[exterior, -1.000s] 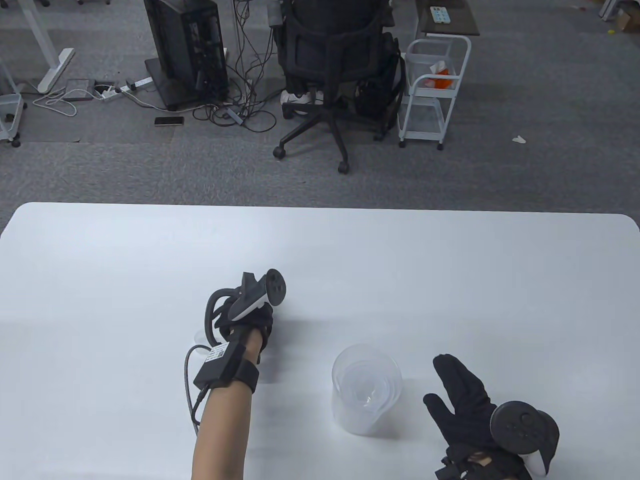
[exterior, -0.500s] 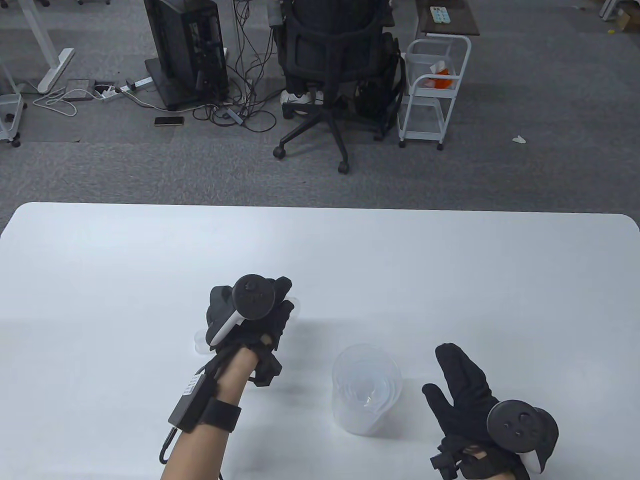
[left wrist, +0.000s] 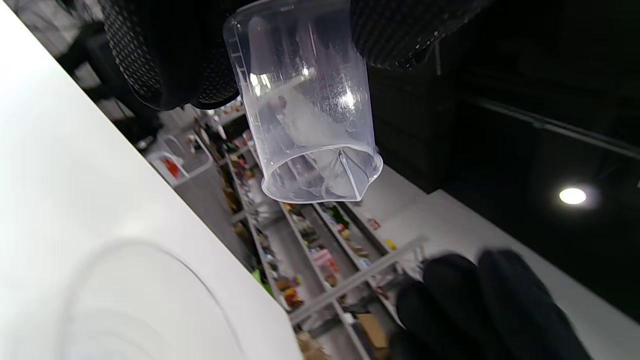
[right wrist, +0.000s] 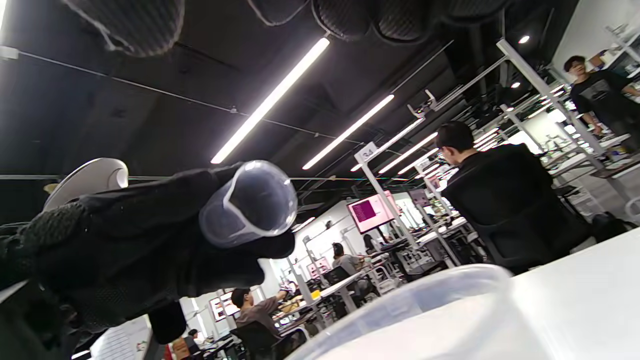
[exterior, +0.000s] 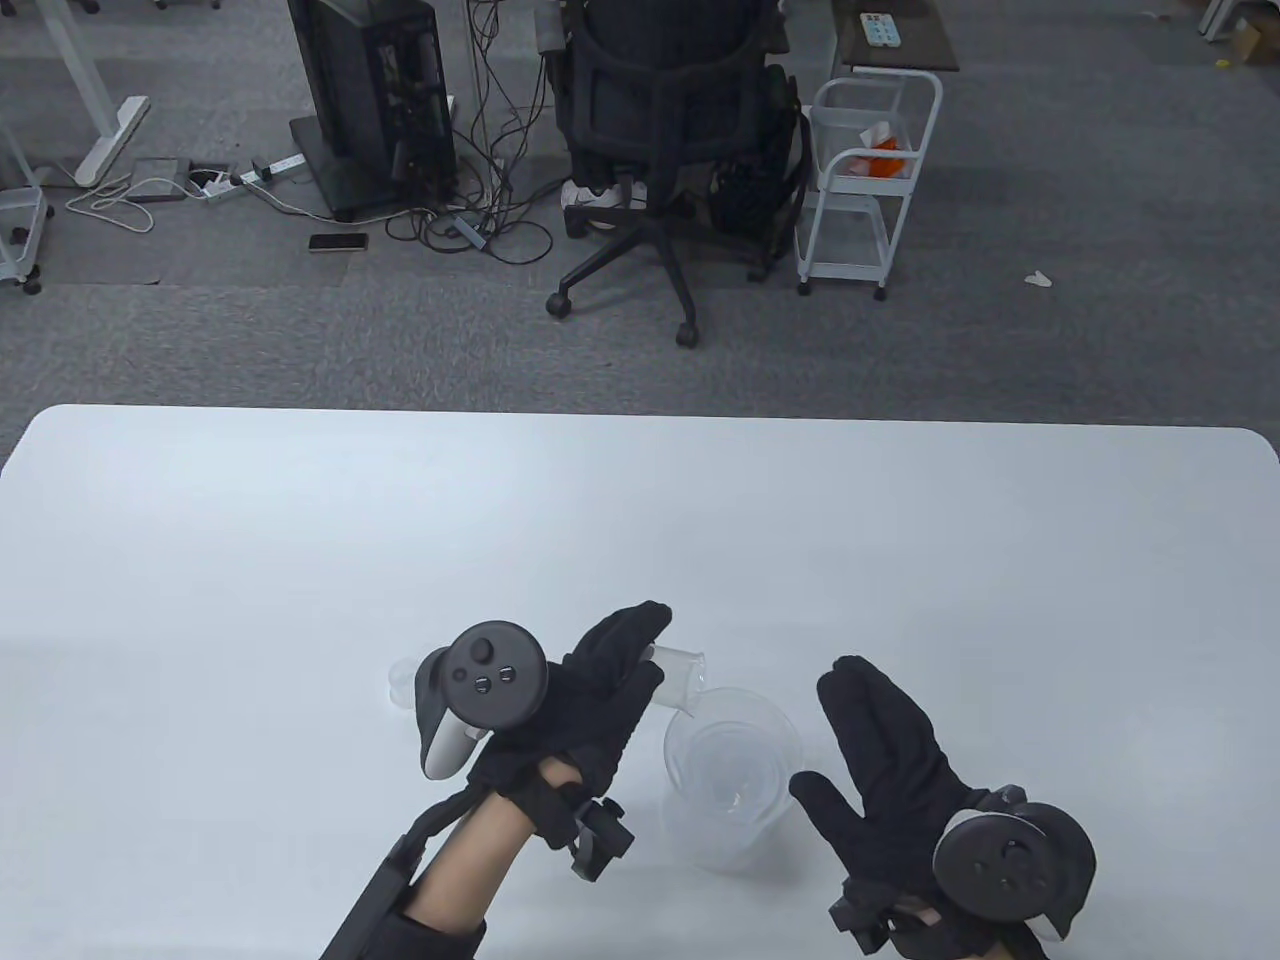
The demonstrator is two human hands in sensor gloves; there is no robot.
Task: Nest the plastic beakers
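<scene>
A stack of clear nested beakers stands on the white table near the front middle. My left hand grips a small clear beaker, tilted on its side with its mouth to the right, just above the stack's left rim. In the left wrist view the small beaker hangs between my fingers, with the stack's blurred rim below. My right hand is open and empty, just right of the stack. The right wrist view shows the small beaker and the stack's rim.
Another small clear beaker stands on the table behind my left hand's tracker. Beyond the table's far edge are an office chair and a white cart on the floor.
My left hand has lifted the small beaker, carried it right to the stack and tipped it over. My right hand has moved slightly up and left, closer to the stack.
</scene>
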